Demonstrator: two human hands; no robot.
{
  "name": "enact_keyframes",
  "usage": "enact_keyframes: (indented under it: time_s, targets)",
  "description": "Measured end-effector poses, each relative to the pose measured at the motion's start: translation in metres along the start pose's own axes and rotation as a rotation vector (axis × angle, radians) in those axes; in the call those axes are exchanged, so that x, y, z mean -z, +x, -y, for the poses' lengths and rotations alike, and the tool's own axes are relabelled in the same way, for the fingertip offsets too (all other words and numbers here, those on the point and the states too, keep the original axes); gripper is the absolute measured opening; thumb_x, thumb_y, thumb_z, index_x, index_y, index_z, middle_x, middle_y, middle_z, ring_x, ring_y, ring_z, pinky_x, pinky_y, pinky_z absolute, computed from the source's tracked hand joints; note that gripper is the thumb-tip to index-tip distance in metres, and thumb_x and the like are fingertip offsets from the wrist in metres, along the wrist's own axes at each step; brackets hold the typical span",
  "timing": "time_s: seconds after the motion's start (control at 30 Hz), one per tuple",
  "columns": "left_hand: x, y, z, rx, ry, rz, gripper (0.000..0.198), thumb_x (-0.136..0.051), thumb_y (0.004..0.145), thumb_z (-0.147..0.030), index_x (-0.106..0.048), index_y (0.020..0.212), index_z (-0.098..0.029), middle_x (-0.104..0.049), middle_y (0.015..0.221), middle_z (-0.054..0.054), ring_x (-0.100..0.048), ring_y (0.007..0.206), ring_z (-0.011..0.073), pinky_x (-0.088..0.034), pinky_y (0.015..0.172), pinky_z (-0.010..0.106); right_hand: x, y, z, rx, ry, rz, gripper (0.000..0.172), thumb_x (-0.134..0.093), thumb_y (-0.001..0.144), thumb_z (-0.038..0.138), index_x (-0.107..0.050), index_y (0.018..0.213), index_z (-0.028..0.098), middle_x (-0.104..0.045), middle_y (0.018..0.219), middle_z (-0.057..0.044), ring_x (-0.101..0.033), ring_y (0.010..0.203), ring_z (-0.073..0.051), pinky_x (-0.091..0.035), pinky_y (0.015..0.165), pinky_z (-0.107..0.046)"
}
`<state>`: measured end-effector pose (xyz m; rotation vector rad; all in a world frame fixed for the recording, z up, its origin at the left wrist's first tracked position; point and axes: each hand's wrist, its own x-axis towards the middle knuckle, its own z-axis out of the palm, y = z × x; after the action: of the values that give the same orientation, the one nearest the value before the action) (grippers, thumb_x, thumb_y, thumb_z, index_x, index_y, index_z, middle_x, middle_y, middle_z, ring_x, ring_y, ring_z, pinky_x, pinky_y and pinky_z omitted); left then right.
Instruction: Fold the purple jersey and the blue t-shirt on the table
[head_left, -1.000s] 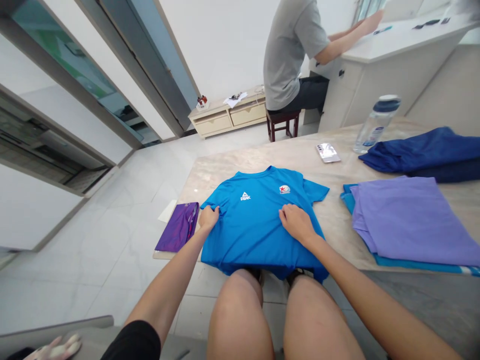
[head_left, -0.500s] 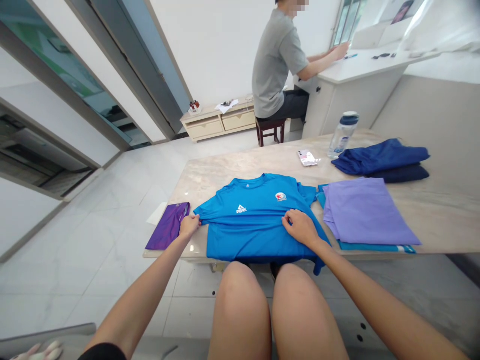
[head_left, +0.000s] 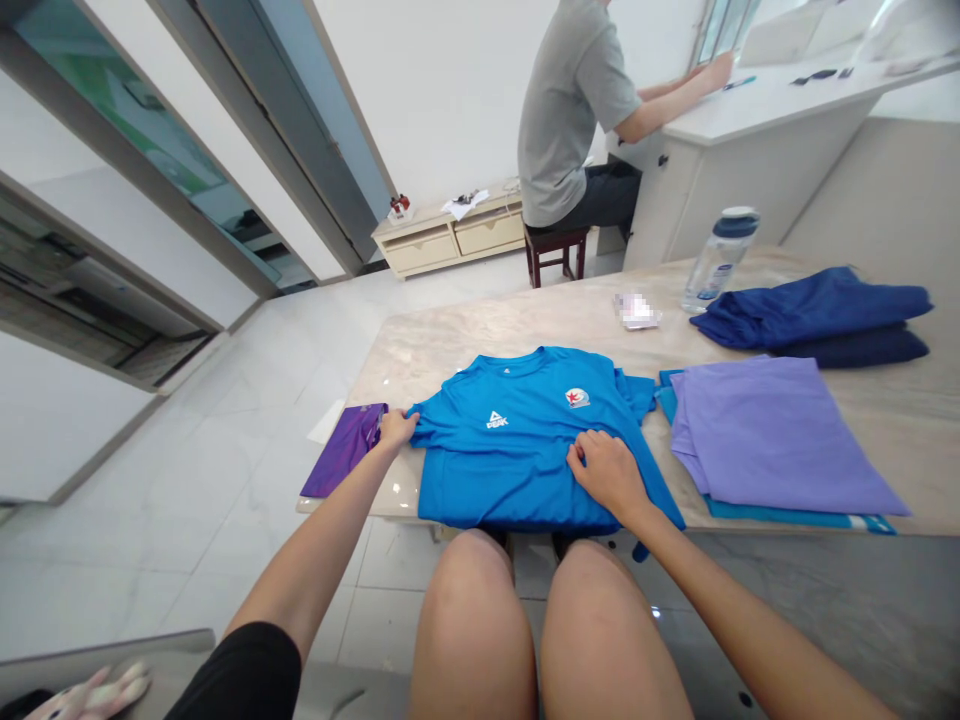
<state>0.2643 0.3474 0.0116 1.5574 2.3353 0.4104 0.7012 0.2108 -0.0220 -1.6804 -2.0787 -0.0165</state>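
Observation:
A blue T-shirt (head_left: 510, 470) lies spread front up on the table in front of my knees, with a white logo and a round badge on its chest. My left hand (head_left: 397, 428) pinches the end of its left-side sleeve. Lower on the chest, to the right, my right hand (head_left: 604, 470) rests with curled fingers closed against the cloth; its fingertips are partly hidden. Beside my left hand sits a folded purple garment (head_left: 341, 455). On the right is a stack topped by a lavender cloth (head_left: 765, 430), with blue fabric under it.
Dark blue garments (head_left: 817, 310), a water bottle (head_left: 724, 260) and a blurred phone-like item (head_left: 637, 310) lie toward the far side of the marble-look table (head_left: 450, 325). A person (head_left: 574, 120) in grey sits on a stool beyond, at a white desk (head_left: 765, 110).
My left hand has moved slightly inward with the sleeve, and the stretched creases across the shirt have loosened. My right hand stays on the chest. The view has shifted a little.

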Motion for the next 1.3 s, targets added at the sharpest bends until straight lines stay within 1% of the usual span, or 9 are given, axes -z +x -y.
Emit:
enact_keyframes:
  time_s: [0.2, 0.33, 0.43, 0.6, 0.67, 0.77, 0.9, 1.07, 1.3]
  targets:
    - [0.024, 0.0, -0.006, 0.062, -0.059, -0.154, 0.026, -0.044, 0.109, -0.036, -0.06, 0.12, -0.018, -0.076, 0.123, 0.018, -0.074, 0.118, 0.0307, -0.058, 0.095, 0.037, 0.013, 0.011, 0.019, -0.178, 0.186, -0.087, 0.031, -0.05, 0.108, 0.033, -0.061, 0.081, 0.023, -0.074, 0.081, -0.007, -0.062, 0.07, -0.021, -0.034, 0.07, -0.034]
    - [0.048, -0.008, -0.008, 0.051, -0.066, -0.2, 0.019, -0.056, 0.105, -0.037, -0.058, 0.114, -0.02, -0.075, 0.123, 0.019, -0.072, 0.124, 0.0347, -0.056, 0.105, 0.042, 0.046, 0.03, 0.011, -0.261, 0.177, -0.096, 0.031, -0.049, 0.108, 0.037, -0.065, 0.085, 0.023, -0.077, 0.09, -0.01, -0.068, 0.078, -0.024, -0.036, 0.068, -0.034]
    - [0.052, -0.013, -0.031, 0.009, -0.091, -0.214, 0.019, -0.064, 0.1, -0.034, -0.058, 0.112, -0.021, -0.075, 0.115, 0.016, -0.072, 0.122, 0.036, -0.056, 0.107, 0.046, 0.076, 0.049, -0.013, -0.331, 0.095, -0.037, 0.03, -0.049, 0.108, 0.037, -0.068, 0.091, 0.022, -0.079, 0.095, -0.012, -0.07, 0.084, -0.026, -0.038, 0.07, -0.034]
    - [0.029, -0.036, -0.099, -0.297, -0.583, 0.134, 0.044, -0.058, 0.106, -0.05, -0.048, 0.138, -0.022, -0.077, 0.109, 0.007, -0.078, 0.081, 0.0209, -0.065, 0.078, 0.038, 0.107, 0.078, -0.064, -0.42, -0.045, 0.081, 0.03, -0.049, 0.106, 0.026, -0.072, 0.123, 0.016, -0.079, 0.116, -0.017, -0.071, 0.105, -0.03, -0.047, 0.085, -0.035]
    - [0.015, -0.052, -0.113, -0.412, -0.69, 0.196, 0.046, -0.048, 0.11, -0.053, -0.044, 0.144, -0.022, -0.078, 0.118, 0.011, -0.079, 0.082, 0.0202, -0.067, 0.077, 0.038, 0.109, 0.085, -0.079, -0.393, -0.117, 0.139, 0.035, -0.048, 0.104, 0.019, -0.071, 0.131, 0.012, -0.075, 0.128, -0.021, -0.067, 0.119, -0.033, -0.048, 0.095, -0.039]
    - [-0.009, -0.072, -0.104, -0.576, -0.473, 0.13, 0.044, -0.043, 0.11, -0.047, -0.052, 0.143, -0.019, -0.075, 0.134, 0.018, -0.078, 0.114, 0.0277, -0.063, 0.103, 0.047, 0.102, 0.093, -0.093, -0.371, -0.24, 0.234, 0.038, -0.047, 0.105, 0.018, -0.073, 0.132, 0.011, -0.069, 0.138, -0.024, -0.058, 0.132, -0.038, -0.046, 0.104, -0.045]
    - [-0.044, -0.088, -0.068, -0.783, -0.088, 0.147, 0.056, -0.044, 0.109, -0.046, -0.053, 0.158, -0.018, -0.057, 0.166, 0.018, -0.051, 0.157, 0.0322, -0.036, 0.134, 0.053, 0.083, 0.105, -0.107, -0.393, -0.359, 0.356, 0.043, -0.053, 0.108, 0.035, -0.072, 0.135, 0.009, -0.062, 0.145, -0.029, -0.05, 0.14, -0.044, -0.042, 0.111, -0.054]
    - [-0.069, -0.089, -0.043, -0.804, 0.069, 0.147, 0.066, -0.039, 0.111, -0.049, -0.043, 0.171, -0.022, -0.039, 0.18, 0.011, -0.031, 0.169, 0.0294, -0.019, 0.14, 0.055, 0.06, 0.119, -0.123, -0.54, -0.364, 0.499, 0.058, -0.066, 0.102, 0.058, -0.073, 0.132, 0.009, -0.055, 0.153, -0.03, -0.045, 0.147, -0.048, -0.036, 0.117, -0.061]
    - [-0.071, -0.063, -0.043, -0.718, 0.076, 0.085, 0.072, -0.043, 0.108, -0.053, -0.041, 0.174, -0.026, -0.032, 0.182, 0.009, -0.026, 0.171, 0.0298, -0.014, 0.141, 0.056, 0.062, 0.128, -0.14, -0.613, -0.086, 0.388, 0.02, -0.069, 0.101, 0.031, -0.074, 0.113, 0.016, -0.073, 0.129, -0.02, -0.058, 0.136, -0.04, -0.041, 0.117, -0.058]
